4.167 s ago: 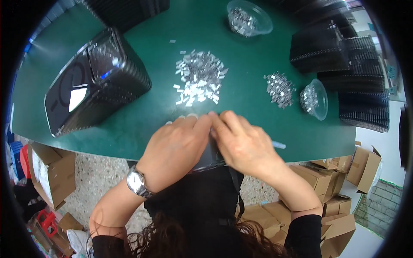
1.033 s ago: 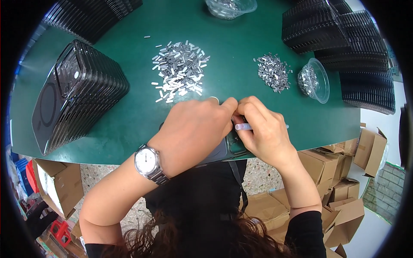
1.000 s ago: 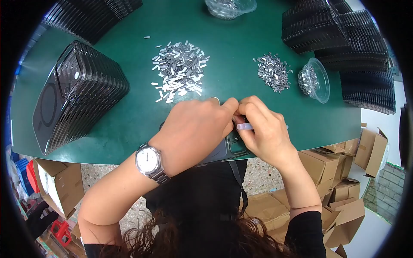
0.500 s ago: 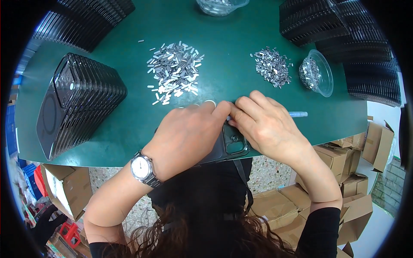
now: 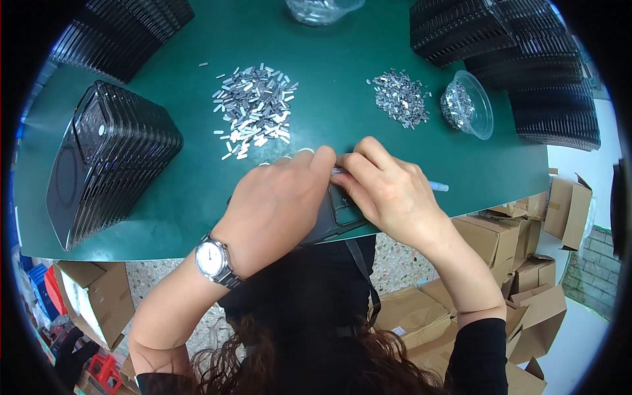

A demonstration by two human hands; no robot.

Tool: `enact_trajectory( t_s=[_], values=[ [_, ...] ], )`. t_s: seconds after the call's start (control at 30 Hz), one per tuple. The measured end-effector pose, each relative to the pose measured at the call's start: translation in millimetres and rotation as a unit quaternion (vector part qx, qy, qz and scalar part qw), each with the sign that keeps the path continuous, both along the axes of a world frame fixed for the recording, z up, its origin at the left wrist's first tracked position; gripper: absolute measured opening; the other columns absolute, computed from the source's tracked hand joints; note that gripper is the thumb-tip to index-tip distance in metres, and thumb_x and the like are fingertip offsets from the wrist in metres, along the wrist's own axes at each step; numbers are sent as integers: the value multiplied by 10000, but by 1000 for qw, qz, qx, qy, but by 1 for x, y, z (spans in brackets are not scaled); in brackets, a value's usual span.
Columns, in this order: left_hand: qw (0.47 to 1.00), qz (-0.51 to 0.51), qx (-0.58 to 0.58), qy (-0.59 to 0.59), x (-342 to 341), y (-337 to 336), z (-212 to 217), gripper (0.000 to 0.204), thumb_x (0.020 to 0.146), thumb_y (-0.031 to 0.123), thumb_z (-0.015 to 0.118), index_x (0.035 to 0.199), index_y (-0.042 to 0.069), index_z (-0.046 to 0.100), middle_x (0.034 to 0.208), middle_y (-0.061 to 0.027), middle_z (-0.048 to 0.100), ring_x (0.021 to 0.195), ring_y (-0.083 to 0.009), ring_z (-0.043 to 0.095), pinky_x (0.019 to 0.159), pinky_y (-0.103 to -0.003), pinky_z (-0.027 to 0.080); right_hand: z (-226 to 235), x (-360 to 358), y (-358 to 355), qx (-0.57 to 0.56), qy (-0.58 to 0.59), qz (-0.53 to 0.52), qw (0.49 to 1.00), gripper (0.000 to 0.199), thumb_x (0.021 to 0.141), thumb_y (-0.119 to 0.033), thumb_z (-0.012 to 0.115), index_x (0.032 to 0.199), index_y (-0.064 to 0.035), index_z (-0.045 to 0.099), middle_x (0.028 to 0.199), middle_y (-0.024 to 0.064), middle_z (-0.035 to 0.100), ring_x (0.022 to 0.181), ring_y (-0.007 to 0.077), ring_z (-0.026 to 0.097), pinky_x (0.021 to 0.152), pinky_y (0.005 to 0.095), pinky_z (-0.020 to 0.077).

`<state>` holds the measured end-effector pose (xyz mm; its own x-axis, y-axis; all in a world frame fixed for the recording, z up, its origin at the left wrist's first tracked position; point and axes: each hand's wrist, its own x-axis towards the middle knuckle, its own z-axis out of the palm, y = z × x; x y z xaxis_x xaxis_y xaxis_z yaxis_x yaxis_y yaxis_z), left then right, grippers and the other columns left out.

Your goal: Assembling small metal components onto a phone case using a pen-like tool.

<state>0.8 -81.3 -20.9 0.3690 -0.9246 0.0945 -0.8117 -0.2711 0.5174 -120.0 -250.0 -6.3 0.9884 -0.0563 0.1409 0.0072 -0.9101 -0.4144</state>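
A dark phone case (image 5: pixel 324 226) lies at the table's near edge, mostly covered by my hands. My left hand (image 5: pixel 280 197), with a metal watch (image 5: pixel 212 259) at its wrist, is closed over the case from the left. My right hand (image 5: pixel 388 187) is pinched at the case's far edge, beside the camera opening. Its fingertips meet those of my left hand there. A small pale bit shows between them, too hidden to name. Beyond the hands lie a pile of small grey and silvery bars (image 5: pixel 255 108) and a pile of smaller pieces (image 5: pixel 403 99).
A stack of dark phone cases (image 5: pixel 125 145) stands at the left; more stacks (image 5: pixel 467 33) fill the far corners. A clear tub (image 5: pixel 484 108) of small pieces sits at the right, another tub (image 5: pixel 319 13) at the far edge. A pale-blue pen-like stick (image 5: pixel 438 187) lies beside my right hand. Cardboard boxes (image 5: pixel 484 243) crowd the floor.
The whole view has shifted slightly, so the table things sit further left. My right hand has turned a little and now covers more of the camera opening. My left hand keeps its hold.
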Motion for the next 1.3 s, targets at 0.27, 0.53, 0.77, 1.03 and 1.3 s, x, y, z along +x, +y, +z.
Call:
enact_trajectory(
  t_s=[0.27,0.53,0.77,1.03,1.3],
  values=[
    [1000,5,-11,10,3,0,-5,132,1054,126,577,1017,31,493,805,-168,619,703,-400,653,606,-496,508,6,4,-8,-35,21,51,998,190,934,-91,646,1108,-16,658,1016,119,586,830,348,684,682,482,571],
    [1000,14,-1,7,0,-2,-3,108,1052,122,572,1014,45,507,806,-173,628,704,-414,647,617,-517,499,-1,-3,-9,-36,0,42,998,188,908,-78,622,1085,-24,657,1059,102,593,879,321,681,701,471,581],
    [999,3,16,29,-1,-3,1,105,1033,107,579,1010,35,506,822,-180,624,718,-421,642,624,-520,498,0,3,-14,-36,18,89,995,146,904,-98,651,1035,-36,631,1021,97,579,848,320,673,694,469,581],
    [997,8,45,55,6,2,13,102,1008,76,603,1052,24,528,854,-190,638,764,-425,651,658,-514,510,-8,5,-8,9,-42,23,999,190,885,-47,761,1053,-24,677,994,92,627,791,315,690,658,452,553],
    [883,25,52,466,36,31,92,633,982,285,784,1477,0,511,1137,-73,702,1137,-184,639,1001,-339,496,16,10,-30,-95,-369,122,917,476,788,-163,885,1220,-39,726,1063,69,628,653,179,577,529,308,400]
  ],
)
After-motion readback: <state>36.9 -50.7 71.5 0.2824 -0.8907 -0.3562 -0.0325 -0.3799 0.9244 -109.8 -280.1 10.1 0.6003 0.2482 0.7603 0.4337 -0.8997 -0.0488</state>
